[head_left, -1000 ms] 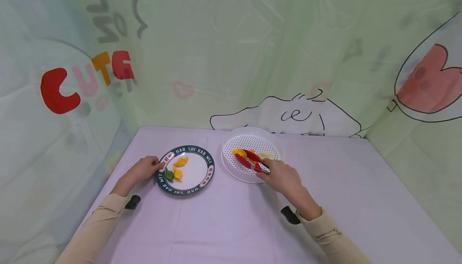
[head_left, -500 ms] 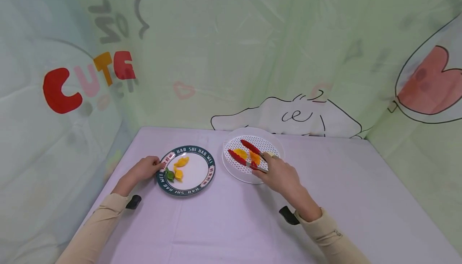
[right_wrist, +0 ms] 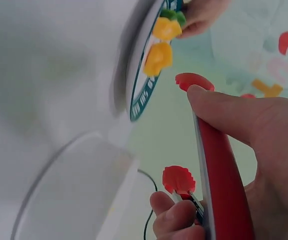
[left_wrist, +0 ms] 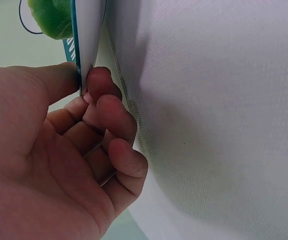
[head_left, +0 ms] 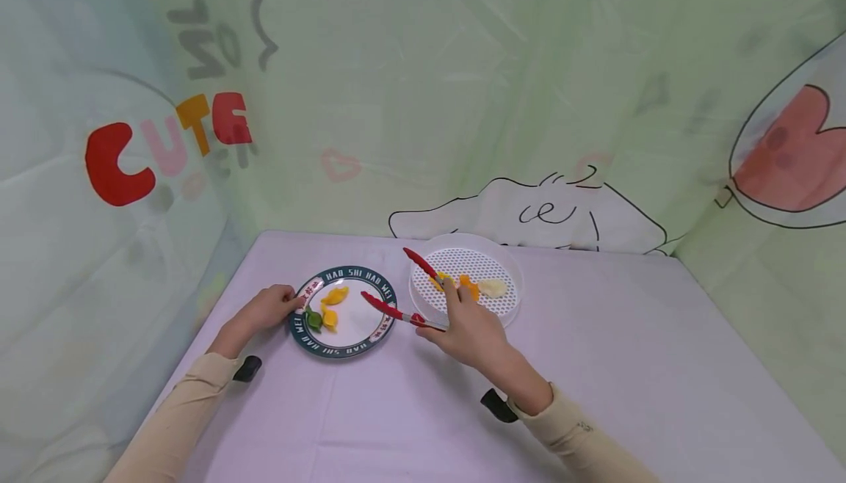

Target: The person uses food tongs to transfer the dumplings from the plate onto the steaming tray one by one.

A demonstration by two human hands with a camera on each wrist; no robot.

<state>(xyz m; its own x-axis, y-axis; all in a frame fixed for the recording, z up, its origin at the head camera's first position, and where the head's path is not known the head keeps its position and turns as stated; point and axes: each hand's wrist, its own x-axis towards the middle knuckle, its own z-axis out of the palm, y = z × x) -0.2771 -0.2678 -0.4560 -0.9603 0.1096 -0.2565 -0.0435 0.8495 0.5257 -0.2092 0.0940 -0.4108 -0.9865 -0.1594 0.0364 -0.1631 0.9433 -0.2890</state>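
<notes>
My left hand (head_left: 266, 307) pinches the left rim of a white plate with a dark green border (head_left: 340, 351). The left wrist view shows the thumb on top and curled fingers underneath. On the plate sit a green dumpling (head_left: 313, 319) and two yellow dumplings (head_left: 335, 296). My right hand (head_left: 472, 329) grips a pair of red-tipped metal tongs (head_left: 380, 302), thumb along one arm in the right wrist view. The tongs stand spread with nothing between their tips. One tip overlaps the plate's right side, the other the tray's left edge.
Right of the plate stands a round white perforated tray (head_left: 463, 259). In it lie a yellow dumpling (head_left: 441, 281), partly behind the tongs, an orange one (head_left: 469, 286) and a white one (head_left: 492, 288). A printed curtain (head_left: 330, 101) encloses the lilac-covered table (head_left: 628, 336).
The tongs spread apart over the tray, then my right hand carried them left toward the plate with nothing in them. My left hand has stayed on the plate rim.
</notes>
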